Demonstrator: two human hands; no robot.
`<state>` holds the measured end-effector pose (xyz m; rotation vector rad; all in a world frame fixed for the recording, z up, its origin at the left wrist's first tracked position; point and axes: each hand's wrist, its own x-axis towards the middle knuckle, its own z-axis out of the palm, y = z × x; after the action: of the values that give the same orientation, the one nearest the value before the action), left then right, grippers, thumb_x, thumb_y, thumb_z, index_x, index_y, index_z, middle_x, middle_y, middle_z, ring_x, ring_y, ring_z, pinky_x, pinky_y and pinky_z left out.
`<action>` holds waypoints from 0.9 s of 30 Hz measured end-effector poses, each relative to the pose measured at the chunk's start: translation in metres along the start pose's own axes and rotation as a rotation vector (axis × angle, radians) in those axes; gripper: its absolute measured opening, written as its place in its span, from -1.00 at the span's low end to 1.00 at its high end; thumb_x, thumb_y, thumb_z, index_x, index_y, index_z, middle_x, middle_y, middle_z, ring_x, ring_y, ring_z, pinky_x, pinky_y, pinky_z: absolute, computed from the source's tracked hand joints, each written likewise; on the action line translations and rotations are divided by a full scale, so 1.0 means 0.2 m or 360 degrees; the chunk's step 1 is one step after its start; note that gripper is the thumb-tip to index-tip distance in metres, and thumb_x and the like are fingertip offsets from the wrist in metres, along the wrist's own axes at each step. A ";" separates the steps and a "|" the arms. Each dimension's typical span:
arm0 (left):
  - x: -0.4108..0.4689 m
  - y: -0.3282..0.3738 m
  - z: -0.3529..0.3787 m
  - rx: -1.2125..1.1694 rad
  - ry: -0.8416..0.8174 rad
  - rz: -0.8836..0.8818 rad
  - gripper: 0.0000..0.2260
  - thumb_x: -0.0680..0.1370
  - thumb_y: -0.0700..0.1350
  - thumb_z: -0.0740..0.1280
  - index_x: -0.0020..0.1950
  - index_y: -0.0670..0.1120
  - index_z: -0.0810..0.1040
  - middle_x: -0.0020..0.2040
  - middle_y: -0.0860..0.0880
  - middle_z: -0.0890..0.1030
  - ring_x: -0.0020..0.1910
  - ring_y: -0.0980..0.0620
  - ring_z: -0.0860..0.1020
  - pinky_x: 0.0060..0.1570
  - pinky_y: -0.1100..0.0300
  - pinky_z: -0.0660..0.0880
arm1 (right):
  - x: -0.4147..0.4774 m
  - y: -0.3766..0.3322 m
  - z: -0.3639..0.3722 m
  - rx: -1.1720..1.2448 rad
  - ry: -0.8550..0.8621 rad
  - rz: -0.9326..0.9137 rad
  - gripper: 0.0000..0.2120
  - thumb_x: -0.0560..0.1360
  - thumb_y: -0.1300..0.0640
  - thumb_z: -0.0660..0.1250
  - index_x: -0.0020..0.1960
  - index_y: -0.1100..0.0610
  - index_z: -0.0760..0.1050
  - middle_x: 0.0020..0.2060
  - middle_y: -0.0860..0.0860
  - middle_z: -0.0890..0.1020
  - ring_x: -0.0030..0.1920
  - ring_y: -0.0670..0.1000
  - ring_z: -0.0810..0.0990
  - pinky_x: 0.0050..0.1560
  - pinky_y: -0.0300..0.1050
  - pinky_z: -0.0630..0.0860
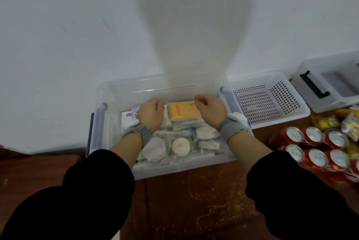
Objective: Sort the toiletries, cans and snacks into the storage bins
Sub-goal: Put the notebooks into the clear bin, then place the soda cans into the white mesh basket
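Observation:
A clear storage bin (114,92) stands against the wall. It holds toiletries: white rolls (181,147), wrapped packets and a yellow spiral notebook (183,112). Over the bin, a clear plastic panel (165,95) stands upright, with my hands holding its two lower corners. My left hand (150,115) grips the left corner with its fingers curled away from view. My right hand (209,109) pinches the right corner. Several red cans (318,147) stand in rows on the table at the right, with snack packets (343,123) just behind them.
A white perforated basket (272,100) sits right of the clear bin with nothing in it. Further right is a grey-white bin (330,84) with a black handle. The white wall is close behind, and brown wooden table (194,201) lies in front.

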<state>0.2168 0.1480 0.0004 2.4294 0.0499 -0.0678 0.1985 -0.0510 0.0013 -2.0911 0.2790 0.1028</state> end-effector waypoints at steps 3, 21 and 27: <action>-0.06 0.08 -0.03 0.0211 0.0258 0.0327 -0.63 0.65 0.06 0.03 -0.23 -0.12 0.38 -0.24 -0.27 0.60 -0.23 -0.28 0.53 -0.27 0.06 0.27 | -0.11 -0.07 -0.08 0.0220 0.0071 -0.0169 -0.81 0.60 0.08 0.21 0.13 0.07 0.55 -0.14 -0.01 0.66 -0.15 -0.06 0.64 -0.12 -0.11 0.57; -0.79 1.06 0.70 0.0056 0.0193 0.1084 -0.80 0.60 0.03 0.17 -0.17 -0.01 0.45 -0.33 0.04 0.49 -0.37 0.03 0.46 -0.37 0.12 0.37 | -0.74 0.89 -1.37 -0.0739 0.0606 -0.0068 -0.73 0.51 -0.01 0.28 0.17 0.03 0.54 0.11 0.05 0.58 0.14 0.09 0.54 0.17 0.01 0.46; -0.93 1.15 1.18 0.0306 -0.0192 0.0786 -0.62 0.51 -0.01 0.30 0.33 -0.01 0.44 0.28 0.00 0.47 0.19 -0.03 0.49 0.11 0.09 0.49 | -0.84 1.37 -1.60 -0.1000 0.0405 0.0323 -0.30 0.34 -0.18 0.38 0.42 -0.02 0.29 0.39 0.09 0.35 0.41 0.23 0.26 0.36 0.17 0.24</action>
<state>0.0352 -0.1842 -0.0166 2.5508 -0.6337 0.0056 -0.0420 -0.4326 -0.0336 -2.6974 0.6834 0.0472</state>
